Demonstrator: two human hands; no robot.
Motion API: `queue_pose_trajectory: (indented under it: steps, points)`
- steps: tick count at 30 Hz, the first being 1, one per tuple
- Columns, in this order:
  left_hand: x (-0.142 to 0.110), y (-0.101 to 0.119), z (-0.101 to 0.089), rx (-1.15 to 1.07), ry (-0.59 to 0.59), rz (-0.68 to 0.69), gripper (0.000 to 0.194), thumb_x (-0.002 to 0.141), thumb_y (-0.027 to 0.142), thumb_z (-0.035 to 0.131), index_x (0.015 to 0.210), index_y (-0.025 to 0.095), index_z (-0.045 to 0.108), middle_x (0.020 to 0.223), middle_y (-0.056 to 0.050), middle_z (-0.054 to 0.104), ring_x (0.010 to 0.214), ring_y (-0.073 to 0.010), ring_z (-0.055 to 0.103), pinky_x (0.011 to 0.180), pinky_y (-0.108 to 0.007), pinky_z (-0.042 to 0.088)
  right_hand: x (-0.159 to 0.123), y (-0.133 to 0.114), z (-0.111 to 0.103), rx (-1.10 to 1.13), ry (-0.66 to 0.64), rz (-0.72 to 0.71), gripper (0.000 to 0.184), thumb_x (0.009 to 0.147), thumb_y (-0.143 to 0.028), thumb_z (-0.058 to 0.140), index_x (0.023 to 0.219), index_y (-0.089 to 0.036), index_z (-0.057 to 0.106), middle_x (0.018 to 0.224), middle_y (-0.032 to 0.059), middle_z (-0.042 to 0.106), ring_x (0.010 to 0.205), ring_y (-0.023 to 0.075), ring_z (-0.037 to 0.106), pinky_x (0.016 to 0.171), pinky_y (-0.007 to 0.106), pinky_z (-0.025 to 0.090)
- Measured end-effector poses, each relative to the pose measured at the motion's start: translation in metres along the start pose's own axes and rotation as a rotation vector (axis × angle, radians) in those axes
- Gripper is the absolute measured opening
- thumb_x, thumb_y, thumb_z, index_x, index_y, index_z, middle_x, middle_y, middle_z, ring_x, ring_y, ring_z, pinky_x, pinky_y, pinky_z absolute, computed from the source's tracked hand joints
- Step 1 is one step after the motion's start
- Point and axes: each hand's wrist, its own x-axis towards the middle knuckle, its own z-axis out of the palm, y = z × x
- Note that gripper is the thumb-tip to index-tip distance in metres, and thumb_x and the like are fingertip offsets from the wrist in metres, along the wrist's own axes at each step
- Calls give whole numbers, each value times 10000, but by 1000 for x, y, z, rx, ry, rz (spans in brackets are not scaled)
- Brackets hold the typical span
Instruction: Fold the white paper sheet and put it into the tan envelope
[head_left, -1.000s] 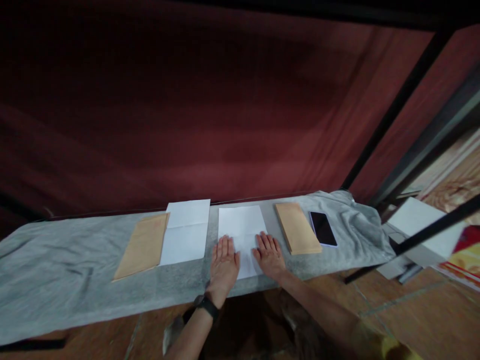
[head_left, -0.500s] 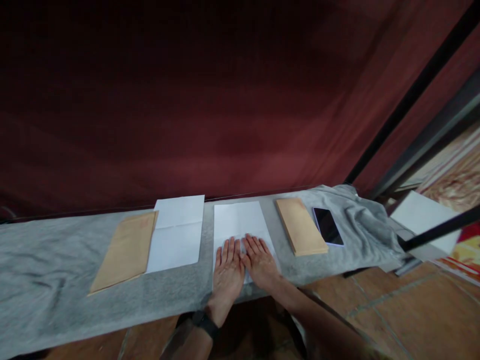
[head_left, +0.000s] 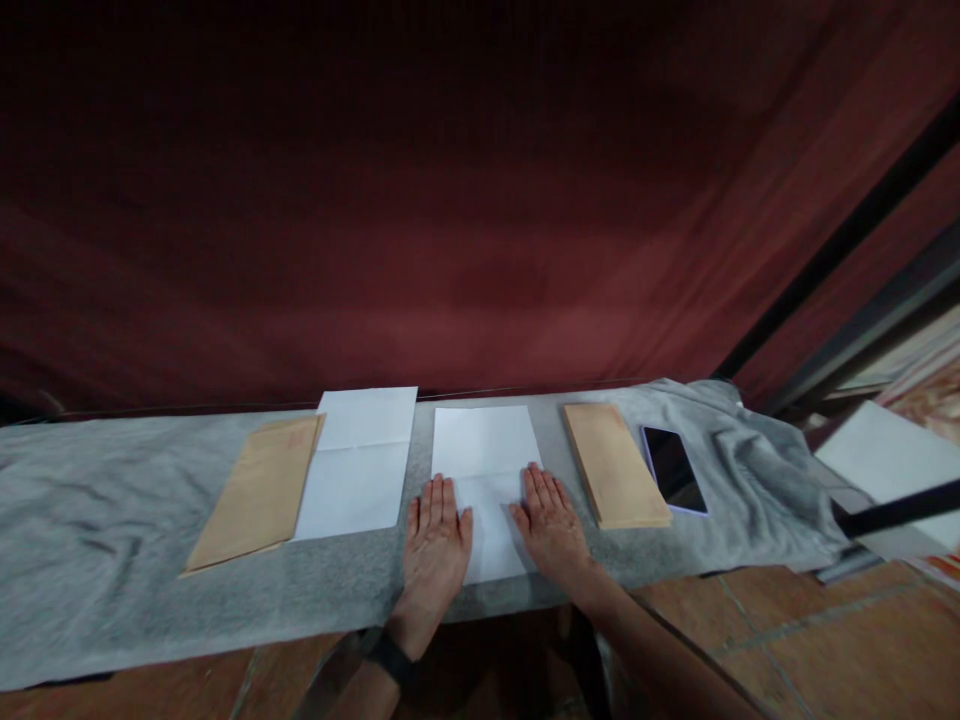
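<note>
A white sheet of paper [head_left: 486, 450] lies on the grey cloth [head_left: 112, 520] that covers a long narrow table. My left hand [head_left: 433, 537] rests flat on the sheet's left edge, fingers stretched out. Flat on its right edge lies my right hand [head_left: 552, 524], fingers spread as well. Neither hand holds anything. A black watch band [head_left: 390, 658] is on my left wrist.
Left of my hands lie a second white sheet [head_left: 358, 462] and a brown envelope [head_left: 256, 490]. To the right are a stack of brown envelopes [head_left: 615, 476] and a dark phone [head_left: 673, 468]. A dark red curtain [head_left: 450, 200] hangs behind. A white box [head_left: 885, 462] stands far right.
My hands were side by side in the middle of the sheet half a second ago; now they have slid apart to its left and right edges. The view has shifted slightly.
</note>
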Motion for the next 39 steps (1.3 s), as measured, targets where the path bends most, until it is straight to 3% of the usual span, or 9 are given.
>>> queue_pose_trajectory:
  steps: [5,8,11,14,19,21,24,31,39]
  points:
    - [9,12,-3,-13,63,63,584,1025,337,336,1528,54,423,1600,-185,407,1514,-298,343,1246,-520,276,2,0,-1,-6,-12,30,542,1070,-346,329,1537,-99,445,1614,130,389,1482,307,386,1234,481,259]
    - [13,23,-1,-54,21,179,563,1030,366,358,1544,147,427,1624,-128,385,1518,-293,338,1234,-529,299,4,-4,-2,9,-21,35,539,1059,-339,360,1522,-85,466,1606,137,406,1478,311,389,1234,476,261]
    - [14,29,6,-49,-31,188,579,1025,438,373,1529,167,460,1617,-138,393,1510,-324,348,1219,-563,305,15,4,-14,41,-5,21,534,1046,-351,377,1518,-124,481,1592,123,442,1448,296,428,1204,455,315]
    - [14,29,14,-33,-19,189,596,1015,467,384,1525,171,469,1620,-134,386,1517,-329,332,1225,-566,284,33,38,-41,40,71,89,553,1033,-368,386,1526,-127,458,1563,139,481,1406,305,456,1152,442,374]
    - [15,24,23,-8,32,203,596,1001,460,391,1500,154,506,1609,-140,405,1495,-343,371,1219,-575,283,46,134,-84,-118,199,545,639,1004,-409,461,1509,-20,407,1473,269,503,1317,399,487,1060,492,417]
    - [15,22,24,-13,45,216,597,998,464,393,1497,158,510,1604,-141,415,1491,-342,380,1217,-573,285,41,166,-91,-166,177,709,681,987,-458,513,1470,16,434,1414,296,529,1279,409,514,1028,467,434]
    - [15,20,26,-24,67,236,607,998,468,376,1486,138,524,1595,-162,425,1481,-353,393,1217,-576,279,31,193,-89,-200,108,868,711,949,-565,573,1365,10,537,1323,304,575,1243,419,546,980,451,450]
    - [17,20,28,-57,92,237,623,1014,471,295,1492,139,517,1586,-159,446,1491,-352,374,1211,-586,279,20,206,-79,-154,-53,950,716,904,-668,588,1270,-54,628,1294,277,592,1285,410,532,987,480,446]
    - [17,19,28,-55,88,245,630,1010,486,299,1480,138,534,1583,-156,453,1481,-359,388,1212,-588,277,22,208,-72,-114,-19,967,740,861,-677,631,1311,-91,585,1307,242,574,1289,395,526,1007,517,430]
